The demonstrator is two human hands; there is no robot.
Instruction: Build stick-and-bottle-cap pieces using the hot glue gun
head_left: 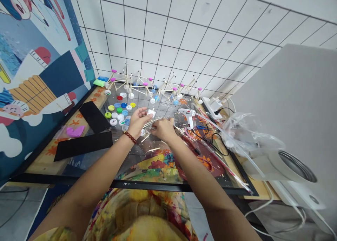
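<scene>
My left hand (138, 122) holds a white bottle cap (151, 112) upright between thumb and fingers, with a short pale piece standing up from it. Close beside it, my right hand (163, 128) is low over the glass tabletop with its fingers bent together. Thin wooden sticks (150, 122) lie between the two hands; whether the right fingers grip one is hidden. Several coloured bottle caps (119, 110) are spread to the left of my left hand. A white glue gun (188, 117) stands just past my right hand.
Along the wall stand several stick figures (146, 88) with pink tops and cap feet. Black strips (84, 144) and a purple clay piece (75, 131) lie left. Scissors (205, 163), black cable (223, 148), plastic bags (244, 128) and a white cylinder (279, 167) are right.
</scene>
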